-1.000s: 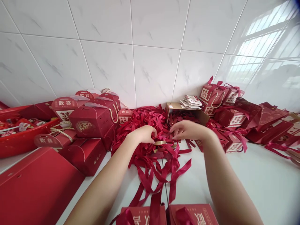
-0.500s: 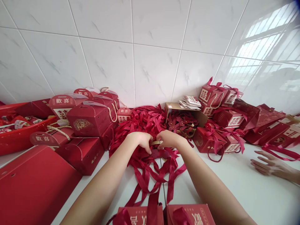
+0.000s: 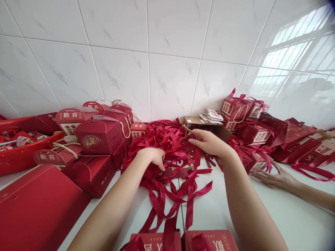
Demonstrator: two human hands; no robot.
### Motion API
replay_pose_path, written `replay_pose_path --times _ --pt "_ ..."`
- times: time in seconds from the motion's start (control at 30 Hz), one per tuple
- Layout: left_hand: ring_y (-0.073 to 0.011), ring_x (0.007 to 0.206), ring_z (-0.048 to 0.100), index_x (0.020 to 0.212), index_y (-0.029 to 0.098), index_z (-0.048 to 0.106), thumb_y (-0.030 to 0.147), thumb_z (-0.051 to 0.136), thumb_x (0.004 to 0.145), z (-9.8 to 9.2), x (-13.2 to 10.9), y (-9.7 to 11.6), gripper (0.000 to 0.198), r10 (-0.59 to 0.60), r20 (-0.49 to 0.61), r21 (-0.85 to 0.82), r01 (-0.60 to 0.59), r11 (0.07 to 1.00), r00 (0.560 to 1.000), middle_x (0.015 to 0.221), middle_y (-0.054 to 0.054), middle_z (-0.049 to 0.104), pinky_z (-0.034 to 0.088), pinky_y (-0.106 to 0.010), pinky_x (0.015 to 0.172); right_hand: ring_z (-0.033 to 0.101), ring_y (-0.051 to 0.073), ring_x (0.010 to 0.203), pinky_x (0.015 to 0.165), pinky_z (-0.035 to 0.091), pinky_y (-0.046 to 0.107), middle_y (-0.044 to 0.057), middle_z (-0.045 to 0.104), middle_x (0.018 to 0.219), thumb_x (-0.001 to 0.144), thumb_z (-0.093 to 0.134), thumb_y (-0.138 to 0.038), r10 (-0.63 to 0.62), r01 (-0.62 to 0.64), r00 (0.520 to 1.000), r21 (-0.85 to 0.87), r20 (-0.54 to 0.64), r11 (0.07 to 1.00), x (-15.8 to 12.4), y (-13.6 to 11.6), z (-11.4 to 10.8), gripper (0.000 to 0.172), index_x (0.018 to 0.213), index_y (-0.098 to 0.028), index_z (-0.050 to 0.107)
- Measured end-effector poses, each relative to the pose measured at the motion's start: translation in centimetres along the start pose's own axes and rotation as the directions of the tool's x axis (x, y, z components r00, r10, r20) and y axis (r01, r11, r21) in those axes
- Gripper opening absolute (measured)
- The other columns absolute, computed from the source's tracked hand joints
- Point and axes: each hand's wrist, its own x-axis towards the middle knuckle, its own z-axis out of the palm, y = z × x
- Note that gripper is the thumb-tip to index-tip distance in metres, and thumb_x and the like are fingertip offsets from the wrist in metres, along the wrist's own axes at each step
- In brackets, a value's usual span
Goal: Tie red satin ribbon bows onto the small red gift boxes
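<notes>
The ribbons [image 3: 166,134] lie heaped at mid-counter, beneath and between your hands. Your right hand [image 3: 205,141] pinches a tan strip [image 3: 188,130] between thumb and forefinger; its free end juts past the fingertips toward the wall. Your left hand [image 3: 154,157] bends its fingers down onto the near side of the heap; whether they grip a ribbon, you cannot tell from this view.

The ribbons are flat, smooth and satiny, tangled at the back, with loose ends trailing over the pale, glossy counter [image 3: 209,209]. Dark red, scalloped cut-outs [image 3: 184,173] lie among them, just beside your left fingertips.

Two lettered boxes [image 3: 209,240] with ribbon on top stand nearest you. Behind your right hand a brown carton [image 3: 193,120] bears folded papers [image 3: 211,116]. To your left, card gift boxes [image 3: 98,134] with twisted cord handles stand stacked; beyond is a shiny red basin [image 3: 31,150] of wrapped items. To your right, a co-worker's hand [image 3: 278,177] reaches beside ribboned boxes [image 3: 261,135].
</notes>
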Motion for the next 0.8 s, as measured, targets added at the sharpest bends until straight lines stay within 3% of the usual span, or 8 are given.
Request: replay_pose_path --times 0.13,0.2,0.27,0.37,0.43,0.57,0.7,0.8 --pt "-0.0358 0.130 0.039 0.134 0.022 0.041 0.053 0.067 0.065 -0.9 -1.7 0.7 0.079 0.093 -0.265 -0.052 -0.111 0.992 0.960 0.143 -0.017 0.039 0.040 -0.046 0.098 0.060 0.017 0.076 0.068 0.049 0.030 0.003 0.065 0.089 0.087 0.054 -0.039 -0.015 -0.005 0.998 0.334 0.058 0.942 -0.5 -0.9 -0.5 0.025 0.103 -0.022 0.061" --pt "-0.0321 0.138 0.026 0.143 0.028 0.026 0.053 0.071 0.063 -1.1 -2.6 1.7 0.095 0.235 -0.410 -0.138 -0.315 0.939 0.881 0.152 -0.012 0.025 0.033 -0.044 0.107 0.061 0.017 0.078 0.070 0.051 0.029 0.002 0.065 0.091 0.086 0.056 -0.040 -0.070 0.000 0.991 0.532 0.111 0.847 -0.8 -1.7 -0.4 0.026 0.103 -0.022 0.060" --pt "-0.0300 0.133 0.035 0.143 0.031 0.025 0.046 0.076 0.061 -1.1 -3.4 2.8 0.098 0.375 -0.465 -0.263 -0.529 0.807 0.802 0.147 -0.009 0.034 0.034 -0.043 0.106 0.061 0.015 0.078 0.073 0.051 0.028 0.002 0.065 0.089 0.086 0.058 -0.040 -0.121 -0.002 0.982 0.656 0.143 0.755 -1.0 -2.5 -0.4 0.025 0.102 -0.021 0.061" --pt "-0.0238 0.100 0.060 0.126 0.026 0.047 0.041 0.062 0.078 -1.0 -4.2 3.7 0.052 0.525 -0.345 -0.501 -0.625 0.598 0.778 0.105 -0.006 0.064 0.045 -0.039 0.091 0.060 0.013 0.076 0.072 0.051 0.026 0.000 0.063 0.085 0.084 0.061 -0.040 -0.108 -0.011 0.987 0.708 0.123 0.706 -1.2 -2.9 -0.4 0.023 0.096 -0.020 0.061" --pt "-0.0174 0.072 0.059 0.105 0.021 0.057 0.037 0.052 0.085 -1.2 -4.3 3.5 0.026 0.559 -0.272 -0.614 -0.588 0.526 0.783 0.073 -0.001 0.061 0.048 -0.034 0.075 0.059 0.012 0.072 0.068 0.050 0.024 0.000 0.062 0.081 0.083 0.063 -0.041 -0.038 -0.009 0.998 0.688 0.054 0.726 -1.2 -2.5 -0.6 0.023 0.093 -0.020 0.061" --pt "-0.0091 0.050 0.039 0.089 0.019 0.058 0.026 0.052 0.082 -2.2 -3.7 1.0 0.011 0.325 -0.422 -0.683 -0.532 0.500 0.846 0.057 0.005 0.043 0.035 -0.025 0.053 0.059 0.012 0.066 0.060 0.050 0.024 0.000 0.063 0.079 0.081 0.065 -0.044 0.147 -0.051 0.985 0.652 -0.093 0.757 -0.9 -1.3 -1.2 0.028 0.095 -0.020 0.061" --pt "-0.0073 0.045 0.030 0.092 0.019 0.054 0.022 0.052 0.077 -3.3 -3.1 -1.3 0.015 -0.091 -0.653 -0.697 -0.550 0.461 0.752 0.056 0.007 0.038 0.025 -0.021 0.046 0.060 0.013 0.062 0.056 0.051 0.024 0.000 0.064 0.076 0.078 0.068 -0.045 0.195 -0.067 0.975 0.688 -0.110 0.723 -0.7 -0.6 -1.4 0.031 0.096 -0.021 0.062" --pt "-0.0078 0.044 0.032 0.108 0.021 0.053 0.033 0.050 0.081 -3.3 -3.5 -0.8 0.029 -0.037 -0.635 -0.703 -0.557 0.441 0.772 0.056 0.008 0.038 0.026 -0.021 0.045 0.057 0.012 0.057 0.054 0.049 0.024 -0.001 0.063 0.070 0.078 0.068 -0.045 0.159 -0.059 0.985 0.711 -0.074 0.701 -0.7 -0.9 -1.1 0.030 0.094 -0.021 0.061"
